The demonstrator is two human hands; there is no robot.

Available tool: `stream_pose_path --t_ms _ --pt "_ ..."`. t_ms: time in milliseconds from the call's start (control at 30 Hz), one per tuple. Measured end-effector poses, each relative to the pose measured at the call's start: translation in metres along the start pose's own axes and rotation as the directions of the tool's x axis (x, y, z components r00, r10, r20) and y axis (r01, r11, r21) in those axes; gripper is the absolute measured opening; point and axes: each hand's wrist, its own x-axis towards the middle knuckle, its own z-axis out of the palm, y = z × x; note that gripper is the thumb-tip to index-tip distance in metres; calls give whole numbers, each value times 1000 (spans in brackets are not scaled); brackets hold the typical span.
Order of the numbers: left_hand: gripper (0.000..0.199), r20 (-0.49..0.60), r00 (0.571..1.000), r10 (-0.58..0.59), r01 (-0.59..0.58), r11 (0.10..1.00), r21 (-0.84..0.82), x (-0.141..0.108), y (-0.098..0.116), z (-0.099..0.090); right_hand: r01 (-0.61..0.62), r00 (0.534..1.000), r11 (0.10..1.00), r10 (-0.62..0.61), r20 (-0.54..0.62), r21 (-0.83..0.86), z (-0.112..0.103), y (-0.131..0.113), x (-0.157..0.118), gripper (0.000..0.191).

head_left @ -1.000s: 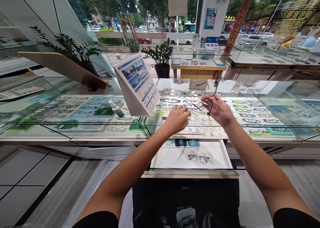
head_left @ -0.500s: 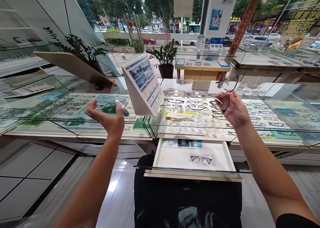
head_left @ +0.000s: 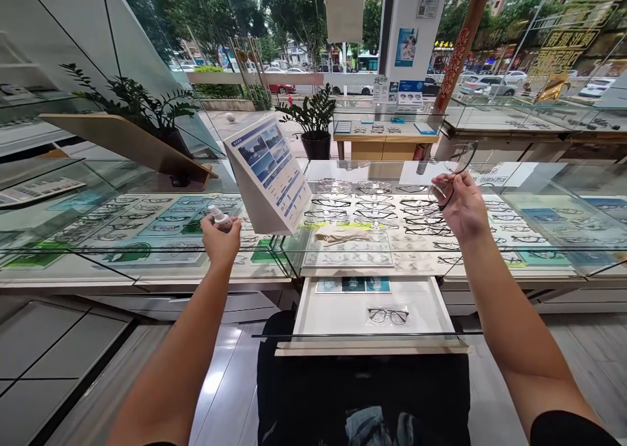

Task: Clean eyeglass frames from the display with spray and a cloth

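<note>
My left hand [head_left: 221,240] is closed around a small spray bottle [head_left: 219,216] with a white top, just left of the standing calendar. Out to the right, above the glass counter, my right hand [head_left: 463,207] pinches a pair of eyeglasses [head_left: 460,159] by the frame; part of the glasses is hidden behind the fingers. A folded beige cloth [head_left: 340,236] lies on the counter between my hands. Below it, in the pulled-out drawer [head_left: 337,318], rests another pair of glasses [head_left: 388,315] in a clear bag.
The desk calendar [head_left: 272,178] stands on the counter near my left hand. A slanted wooden board [head_left: 127,142] leans at the left. Rows of eyeglass frames [head_left: 375,204] lie under the glass. A potted plant [head_left: 316,142] is beyond the counter. The open drawer juts out over my lap.
My left hand has gone from open beside the bottle to gripping it. My right hand still holds the glasses, tilted slightly differently. The view has shifted a little.
</note>
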Motion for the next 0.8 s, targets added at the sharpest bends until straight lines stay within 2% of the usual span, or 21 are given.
stream_pose_path --t_ms 100,167,300,433,467,533,600,633,700,800 --pt "39 -55 989 -137 135 990 -35 2 11 -2 -21 1000 1000 21 1 1 4 3 0 35" --pt "34 -85 983 -162 154 984 -89 0 22 -3 -29 1000 1000 29 -5 -4 6 5 -1 36" --pt "29 -189 976 -104 55 968 -246 -14 59 0 -51 999 998 51 -3 -24 15 7 -5 39" --pt "23 -176 984 32 -100 916 -389 -47 120 11 -80 996 997 80 29 -5 28 12 -13 40" --pt "22 -136 987 84 -135 895 -426 -57 139 15 -86 996 996 85 39 3 31 14 -16 41" --pt "21 15 976 219 -172 802 -572 -78 179 23 -99 994 995 98 56 7 37 20 -20 42" --pt "23 179 937 299 -108 738 -666 -96 215 34 -112 991 993 113 73 -23 41 28 -24 43" --pt "29 283 905 318 -28 709 -705 -104 231 41 -118 989 992 122 85 -49 43 32 -26 43" --pt "44 487 814 317 166 676 -718 -116 253 57 -136 983 986 147 114 -97 45 40 -29 44" --pt "67 640 702 313 345 637 -689 -127 263 80 -160 972 980 178 152 -122 47 50 -33 46"
